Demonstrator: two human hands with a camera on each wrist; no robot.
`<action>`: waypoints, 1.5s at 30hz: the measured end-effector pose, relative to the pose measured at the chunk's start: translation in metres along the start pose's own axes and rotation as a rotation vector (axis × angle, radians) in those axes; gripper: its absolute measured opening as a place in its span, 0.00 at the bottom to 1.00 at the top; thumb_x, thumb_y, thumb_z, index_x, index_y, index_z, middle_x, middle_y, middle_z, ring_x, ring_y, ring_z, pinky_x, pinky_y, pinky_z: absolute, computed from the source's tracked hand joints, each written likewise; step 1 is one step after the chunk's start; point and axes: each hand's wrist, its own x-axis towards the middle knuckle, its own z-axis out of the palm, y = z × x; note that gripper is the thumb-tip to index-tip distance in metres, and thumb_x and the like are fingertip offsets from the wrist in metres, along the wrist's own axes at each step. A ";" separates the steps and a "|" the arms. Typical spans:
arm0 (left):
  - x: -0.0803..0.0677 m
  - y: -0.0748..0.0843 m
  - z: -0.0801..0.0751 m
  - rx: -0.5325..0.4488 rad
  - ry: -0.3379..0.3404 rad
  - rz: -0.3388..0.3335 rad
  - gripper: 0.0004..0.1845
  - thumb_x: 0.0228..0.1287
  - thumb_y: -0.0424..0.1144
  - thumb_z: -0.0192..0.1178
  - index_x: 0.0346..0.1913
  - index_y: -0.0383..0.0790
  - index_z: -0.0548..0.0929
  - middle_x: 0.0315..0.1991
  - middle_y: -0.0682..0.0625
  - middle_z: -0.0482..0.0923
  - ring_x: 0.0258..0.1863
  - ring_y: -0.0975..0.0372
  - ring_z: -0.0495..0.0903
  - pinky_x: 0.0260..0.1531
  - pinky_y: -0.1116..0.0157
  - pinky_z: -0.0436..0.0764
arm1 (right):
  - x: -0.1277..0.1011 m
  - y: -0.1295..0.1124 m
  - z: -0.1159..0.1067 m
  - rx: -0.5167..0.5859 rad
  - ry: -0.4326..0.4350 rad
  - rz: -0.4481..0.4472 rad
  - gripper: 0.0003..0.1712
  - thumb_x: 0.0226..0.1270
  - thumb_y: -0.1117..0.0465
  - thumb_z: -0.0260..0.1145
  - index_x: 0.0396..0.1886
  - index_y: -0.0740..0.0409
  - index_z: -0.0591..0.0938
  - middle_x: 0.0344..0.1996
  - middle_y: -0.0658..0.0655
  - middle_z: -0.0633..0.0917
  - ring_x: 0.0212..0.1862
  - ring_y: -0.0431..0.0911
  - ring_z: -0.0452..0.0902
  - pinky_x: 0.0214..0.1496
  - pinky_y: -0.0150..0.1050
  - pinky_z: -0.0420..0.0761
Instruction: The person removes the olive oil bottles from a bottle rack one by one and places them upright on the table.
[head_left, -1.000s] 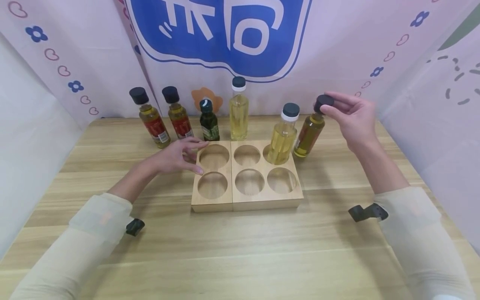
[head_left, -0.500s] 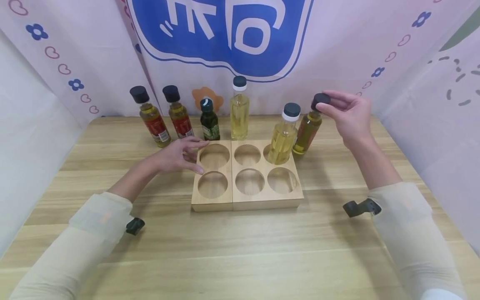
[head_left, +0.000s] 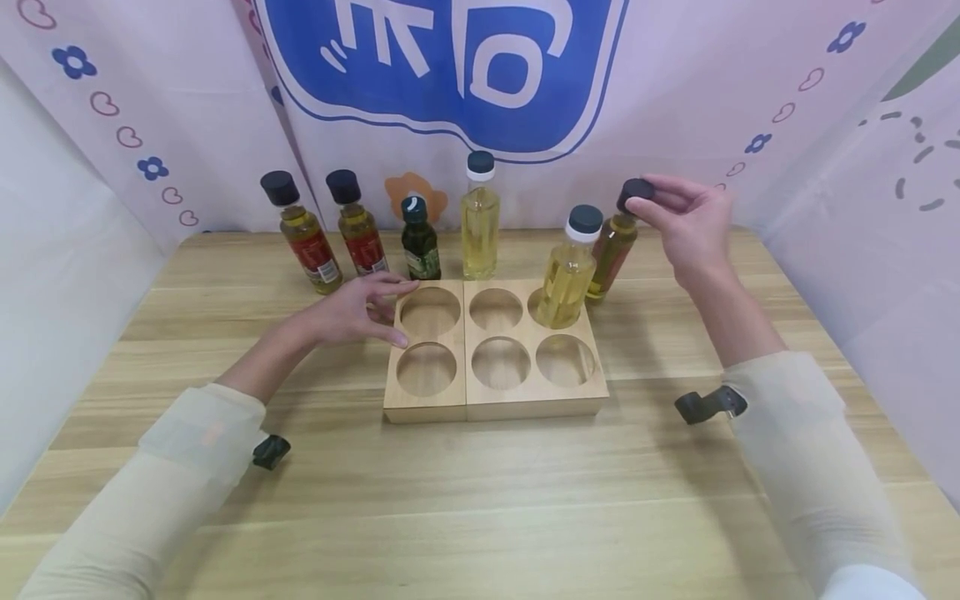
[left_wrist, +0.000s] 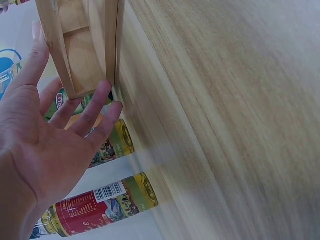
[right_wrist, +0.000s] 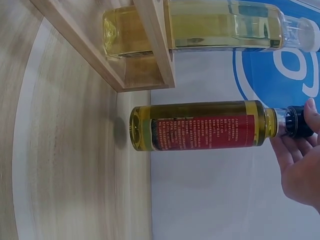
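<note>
My right hand [head_left: 693,229] pinches the black cap [head_left: 634,196] of an oil bottle with a red label [right_wrist: 202,132]. That bottle hangs slightly tilted behind the right end of a wooden rack [head_left: 525,409], its base apparently just off the table in the right wrist view. A clear bottle of pale yellow oil [head_left: 567,279] stands in the rack's back right hole. At the rack's left end, my left hand [head_left: 352,310] touches the side with thumb and fingers spread. The left wrist view shows its fingers [left_wrist: 95,107] extended against the wood.
Behind the rack stand two red-label bottles [head_left: 312,252] [head_left: 363,247], a small dark green bottle [head_left: 421,250] and another pale yellow oil bottle [head_left: 480,229]. A printed cloth [head_left: 675,100] hangs at the table's back edge. The rack's other round holes hold nothing.
My right hand has carried the red-label bottle left and slightly back, so it is now partly behind the pale oil bottle in the rack. The left hand has stayed put.
</note>
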 end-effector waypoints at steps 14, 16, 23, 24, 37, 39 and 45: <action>-0.001 0.001 -0.001 0.003 -0.001 -0.010 0.48 0.58 0.36 0.78 0.78 0.34 0.64 0.79 0.29 0.52 0.55 0.44 0.82 0.62 0.48 0.82 | 0.009 0.009 0.015 0.056 0.008 0.004 0.17 0.56 0.79 0.77 0.44 0.63 0.90 0.36 0.53 0.92 0.40 0.42 0.91 0.52 0.34 0.88; 0.000 0.001 -0.001 0.000 0.000 -0.009 0.48 0.58 0.36 0.78 0.78 0.35 0.64 0.79 0.29 0.52 0.55 0.44 0.82 0.62 0.48 0.82 | 0.009 0.010 0.016 0.064 0.009 0.005 0.17 0.55 0.79 0.77 0.45 0.63 0.90 0.36 0.54 0.92 0.40 0.42 0.91 0.52 0.34 0.88; 0.000 0.001 -0.001 -0.019 0.003 -0.008 0.48 0.58 0.35 0.78 0.78 0.35 0.64 0.79 0.29 0.52 0.56 0.44 0.82 0.62 0.49 0.82 | 0.012 0.016 0.021 0.085 0.005 0.000 0.17 0.55 0.80 0.76 0.44 0.64 0.90 0.37 0.55 0.92 0.42 0.42 0.90 0.53 0.35 0.88; 0.000 0.001 -0.001 -0.021 0.002 -0.009 0.48 0.58 0.35 0.78 0.78 0.35 0.64 0.79 0.29 0.52 0.56 0.43 0.82 0.63 0.49 0.82 | 0.013 0.017 0.021 0.089 0.003 -0.002 0.17 0.56 0.80 0.76 0.44 0.64 0.90 0.37 0.55 0.92 0.42 0.43 0.90 0.53 0.35 0.88; 0.000 0.000 0.000 -0.023 -0.002 -0.017 0.47 0.59 0.35 0.78 0.79 0.35 0.64 0.79 0.30 0.51 0.56 0.44 0.82 0.62 0.50 0.83 | 0.019 0.024 0.034 0.116 -0.030 0.004 0.18 0.57 0.80 0.75 0.47 0.65 0.89 0.42 0.60 0.91 0.42 0.43 0.91 0.53 0.36 0.88; 0.000 0.000 0.000 -0.023 -0.002 -0.019 0.48 0.59 0.36 0.78 0.79 0.36 0.63 0.80 0.30 0.51 0.56 0.44 0.82 0.62 0.50 0.83 | 0.020 0.024 0.036 0.112 -0.035 0.004 0.18 0.57 0.80 0.75 0.46 0.64 0.89 0.43 0.60 0.91 0.42 0.43 0.91 0.52 0.36 0.88; -0.001 0.001 0.001 -0.024 0.003 -0.030 0.48 0.58 0.35 0.78 0.79 0.36 0.64 0.80 0.30 0.51 0.56 0.44 0.82 0.61 0.50 0.83 | 0.023 0.025 0.044 0.105 -0.054 0.000 0.17 0.57 0.80 0.75 0.45 0.63 0.90 0.45 0.63 0.90 0.42 0.44 0.91 0.52 0.36 0.88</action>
